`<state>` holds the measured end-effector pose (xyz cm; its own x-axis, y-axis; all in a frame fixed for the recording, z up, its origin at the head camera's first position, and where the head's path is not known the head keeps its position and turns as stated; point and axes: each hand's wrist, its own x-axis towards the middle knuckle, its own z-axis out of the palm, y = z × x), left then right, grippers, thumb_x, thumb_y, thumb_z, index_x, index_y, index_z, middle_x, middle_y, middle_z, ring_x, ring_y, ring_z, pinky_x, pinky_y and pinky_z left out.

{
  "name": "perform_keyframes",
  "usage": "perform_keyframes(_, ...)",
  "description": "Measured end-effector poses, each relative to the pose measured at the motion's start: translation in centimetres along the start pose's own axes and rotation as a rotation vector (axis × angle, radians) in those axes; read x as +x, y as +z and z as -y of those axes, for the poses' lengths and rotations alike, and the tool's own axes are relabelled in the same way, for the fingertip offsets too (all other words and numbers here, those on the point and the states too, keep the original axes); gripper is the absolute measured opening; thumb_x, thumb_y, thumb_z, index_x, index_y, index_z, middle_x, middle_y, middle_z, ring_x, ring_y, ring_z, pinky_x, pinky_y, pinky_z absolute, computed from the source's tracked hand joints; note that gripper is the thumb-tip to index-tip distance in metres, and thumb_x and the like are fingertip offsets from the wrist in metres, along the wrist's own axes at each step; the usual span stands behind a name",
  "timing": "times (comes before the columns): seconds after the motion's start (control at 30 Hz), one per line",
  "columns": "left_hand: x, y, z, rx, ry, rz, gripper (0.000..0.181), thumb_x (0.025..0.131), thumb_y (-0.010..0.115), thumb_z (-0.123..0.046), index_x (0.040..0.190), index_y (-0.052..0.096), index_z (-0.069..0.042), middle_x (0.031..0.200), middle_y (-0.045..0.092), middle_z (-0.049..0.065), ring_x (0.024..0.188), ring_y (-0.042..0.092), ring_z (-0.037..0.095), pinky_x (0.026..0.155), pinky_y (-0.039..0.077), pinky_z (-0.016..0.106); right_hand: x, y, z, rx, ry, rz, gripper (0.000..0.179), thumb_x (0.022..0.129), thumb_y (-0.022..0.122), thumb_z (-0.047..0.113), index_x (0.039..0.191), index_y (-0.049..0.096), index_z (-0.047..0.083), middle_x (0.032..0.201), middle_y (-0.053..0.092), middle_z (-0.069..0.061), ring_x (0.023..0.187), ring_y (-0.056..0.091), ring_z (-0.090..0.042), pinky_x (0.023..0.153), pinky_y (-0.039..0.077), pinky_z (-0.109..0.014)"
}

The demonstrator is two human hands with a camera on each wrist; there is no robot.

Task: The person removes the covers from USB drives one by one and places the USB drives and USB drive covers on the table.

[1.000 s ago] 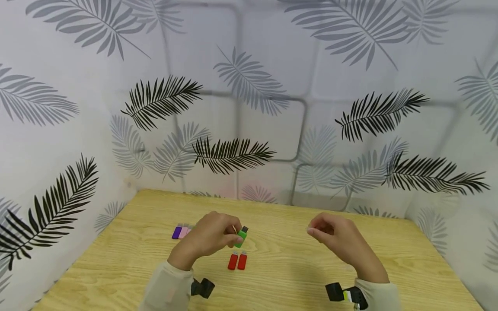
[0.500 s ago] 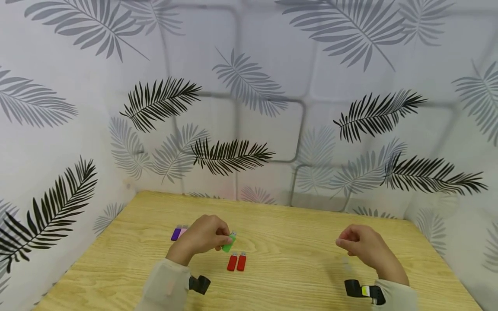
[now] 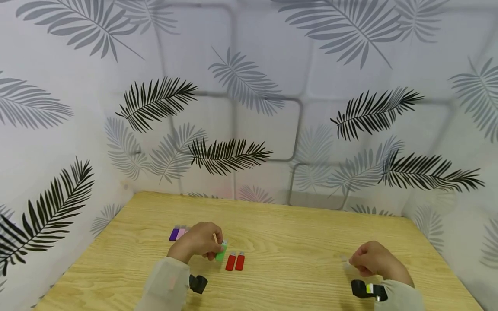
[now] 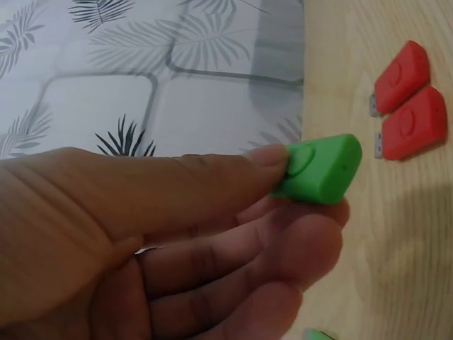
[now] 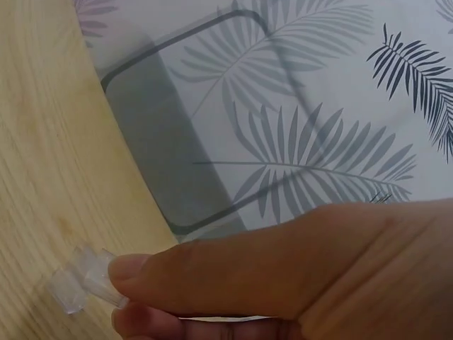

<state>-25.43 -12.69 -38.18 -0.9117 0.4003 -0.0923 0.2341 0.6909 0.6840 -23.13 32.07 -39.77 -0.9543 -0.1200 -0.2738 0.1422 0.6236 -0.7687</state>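
Observation:
Between thumb and fingers, my left hand (image 3: 197, 240) pinches a green USB stick (image 4: 322, 170) just left of two red USB sticks. Those red sticks, one (image 3: 230, 262) beside the other (image 3: 240, 261), lie side by side on the table, metal plugs pointing away. My right hand (image 3: 376, 260), at the right part of the table, pinches a small clear plastic cap (image 5: 104, 278) at thumb and fingertip. Close beside that cap, at least one more clear cap (image 5: 66, 290) lies on the wood; how many is hard to tell.
A purple USB stick (image 3: 174, 234) and a pink one (image 3: 180, 233) lie behind my left hand, which partly covers that row. A bit of another green thing (image 4: 319, 334) shows low in the left wrist view. Leaf-patterned cloth (image 3: 268, 129) walls the wooden table (image 3: 288, 276).
My left hand has lowered the green stick leftward, beside the red ones. The right hand has moved right and down with its clear cap, to the caps on the table.

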Motion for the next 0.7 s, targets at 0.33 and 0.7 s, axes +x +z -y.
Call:
perform_keyframes(0.33, 0.9, 0.9, 1.6, 0.017, -0.04, 0.003, 0.019, 0.082, 0.075, -0.003, 0.076, 0.057, -0.005, 0.059, 0.062, 0.007, 0.05, 0.061, 0.019, 0.051, 0.051, 0.032, 0.1, 0.5, -1.2, 0.059, 0.07, 0.056, 0.029, 0.084, 0.065, 0.0, 0.059, 0.053, 0.008, 0.053, 0.047, 0.0, 0.047, 0.041, -0.008, 0.048, 0.039, -0.023)
perform_keyframes(0.7, 1.3, 1.8, 1.8, 0.019, -0.097, 0.028, 0.02, 0.081, 0.076, -0.004, 0.076, 0.057, -0.005, 0.061, 0.062, 0.007, 0.051, 0.063, 0.02, 0.051, 0.051, 0.032, 0.4, 0.6, -1.7, 0.071, 0.072, 0.101, 0.029, 0.083, 0.066, 0.001, 0.058, 0.055, 0.009, 0.052, 0.048, 0.002, 0.046, 0.041, -0.007, 0.046, 0.036, -0.021)
